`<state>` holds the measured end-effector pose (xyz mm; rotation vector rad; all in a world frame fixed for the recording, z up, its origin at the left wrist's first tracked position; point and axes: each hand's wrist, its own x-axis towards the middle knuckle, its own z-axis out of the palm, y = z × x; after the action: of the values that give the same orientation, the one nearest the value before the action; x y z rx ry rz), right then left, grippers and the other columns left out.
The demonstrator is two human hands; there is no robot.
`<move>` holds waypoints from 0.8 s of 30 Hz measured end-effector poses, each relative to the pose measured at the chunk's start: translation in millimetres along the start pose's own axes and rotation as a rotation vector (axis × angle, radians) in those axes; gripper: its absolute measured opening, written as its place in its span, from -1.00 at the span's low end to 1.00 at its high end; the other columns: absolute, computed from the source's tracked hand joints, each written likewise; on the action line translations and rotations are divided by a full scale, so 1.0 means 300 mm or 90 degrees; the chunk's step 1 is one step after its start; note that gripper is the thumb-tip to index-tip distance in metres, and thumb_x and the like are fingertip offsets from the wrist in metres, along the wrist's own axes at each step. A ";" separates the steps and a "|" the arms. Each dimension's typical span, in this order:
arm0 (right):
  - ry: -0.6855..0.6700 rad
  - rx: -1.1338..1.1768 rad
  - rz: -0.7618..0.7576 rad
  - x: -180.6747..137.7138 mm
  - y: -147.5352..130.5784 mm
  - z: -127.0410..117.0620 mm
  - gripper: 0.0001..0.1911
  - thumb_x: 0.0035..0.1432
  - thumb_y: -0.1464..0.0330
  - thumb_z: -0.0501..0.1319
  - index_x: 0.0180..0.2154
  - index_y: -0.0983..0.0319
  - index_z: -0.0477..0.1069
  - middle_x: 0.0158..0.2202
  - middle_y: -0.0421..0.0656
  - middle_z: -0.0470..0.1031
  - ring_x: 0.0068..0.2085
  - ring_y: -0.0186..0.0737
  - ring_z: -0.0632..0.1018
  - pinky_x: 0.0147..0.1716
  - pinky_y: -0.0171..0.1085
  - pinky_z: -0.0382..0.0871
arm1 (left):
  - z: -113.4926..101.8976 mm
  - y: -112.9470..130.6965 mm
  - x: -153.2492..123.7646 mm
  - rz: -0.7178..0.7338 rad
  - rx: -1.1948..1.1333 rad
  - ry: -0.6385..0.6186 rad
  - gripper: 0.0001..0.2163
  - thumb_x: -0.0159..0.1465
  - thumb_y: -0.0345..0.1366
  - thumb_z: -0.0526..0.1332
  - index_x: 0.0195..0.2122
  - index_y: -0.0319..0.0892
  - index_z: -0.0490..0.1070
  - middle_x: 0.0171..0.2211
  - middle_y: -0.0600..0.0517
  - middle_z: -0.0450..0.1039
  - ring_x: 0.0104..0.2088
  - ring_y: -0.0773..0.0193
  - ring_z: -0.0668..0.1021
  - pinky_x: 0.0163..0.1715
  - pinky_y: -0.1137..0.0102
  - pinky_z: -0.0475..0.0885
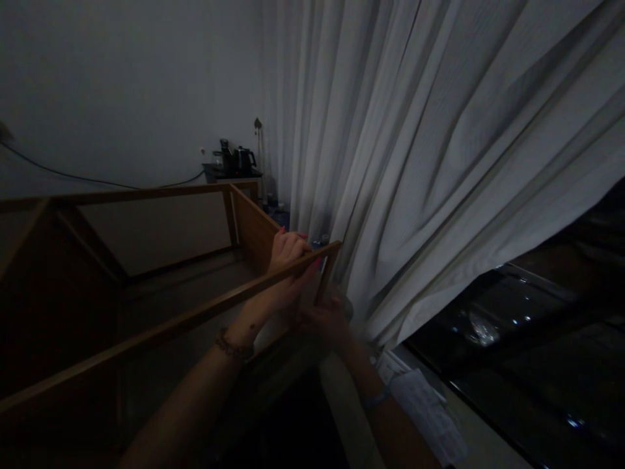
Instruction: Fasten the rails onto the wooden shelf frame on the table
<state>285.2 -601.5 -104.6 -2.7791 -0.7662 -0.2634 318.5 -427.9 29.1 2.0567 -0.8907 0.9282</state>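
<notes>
A brown wooden shelf frame lies in front of me, with long rails and a solid end panel. My left hand reaches through under the near rail. Its fingers bend over the end panel's edge close to the corner, and its thumb lies along the inner side of the rail. Below that corner, my right hand is beside the short upright post. Its fingers look bent together and are dim and blurred, so what they hold cannot be made out.
A white curtain hangs close on the right, beside dark window glass. White papers lie at the lower right. On a small stand at the back is a black kettle. A dark cable runs along the wall.
</notes>
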 end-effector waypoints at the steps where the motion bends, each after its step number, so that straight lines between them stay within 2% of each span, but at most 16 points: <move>1: 0.002 0.004 0.000 -0.003 0.001 -0.001 -0.79 0.32 0.14 0.20 -0.09 0.06 0.47 -0.14 -0.19 0.66 -0.05 -0.08 0.60 0.09 -0.07 -0.09 | 0.001 -0.001 0.000 0.001 0.000 0.002 -0.89 0.42 -0.24 0.02 -0.21 -0.09 0.27 -0.19 0.00 0.35 0.01 0.08 0.38 0.22 0.00 0.15; 6: 0.009 0.020 -0.001 -0.012 0.005 -0.009 -0.77 0.32 0.13 0.21 -0.06 0.05 0.47 -0.13 -0.19 0.66 -0.08 -0.14 0.61 0.08 -0.11 -0.05 | -0.003 0.007 0.005 -0.004 -0.002 -0.008 -0.89 0.39 -0.25 0.03 -0.20 -0.10 0.29 -0.19 -0.01 0.37 -0.01 0.07 0.39 0.21 -0.01 0.14; 19: -0.008 0.043 0.017 0.006 0.006 -0.015 -0.78 0.29 0.10 0.21 -0.14 0.05 0.51 -0.19 -0.18 0.66 -0.10 -0.10 0.61 0.10 -0.05 -0.04 | -0.010 0.027 0.009 -0.029 -0.009 -0.019 -0.87 0.40 -0.22 0.01 -0.22 -0.10 0.29 -0.19 -0.02 0.34 -0.01 0.06 0.36 0.22 -0.03 0.14; 22: 0.012 0.071 0.029 -0.015 0.007 -0.015 -0.74 0.27 0.09 0.23 -0.08 0.03 0.48 -0.18 -0.20 0.66 -0.08 -0.09 0.59 0.12 -0.03 -0.02 | -0.012 0.028 0.008 -0.032 -0.005 -0.022 -0.87 0.41 -0.23 0.00 -0.21 -0.09 0.28 -0.18 -0.02 0.34 0.00 0.07 0.35 0.21 0.00 0.15; 24: 0.042 0.090 0.051 -0.041 0.012 -0.004 -0.64 0.25 0.09 0.25 0.05 0.02 0.42 -0.10 -0.16 0.63 0.00 -0.04 0.55 0.14 0.00 0.00 | -0.011 0.026 0.008 -0.029 -0.002 -0.023 -0.88 0.42 -0.23 0.00 -0.20 -0.09 0.27 -0.18 -0.02 0.34 0.00 0.06 0.34 0.21 0.00 0.15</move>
<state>276.6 -610.6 -107.1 -2.6465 -0.6312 -0.2725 312.4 -429.9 35.3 2.0881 -0.8589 0.8676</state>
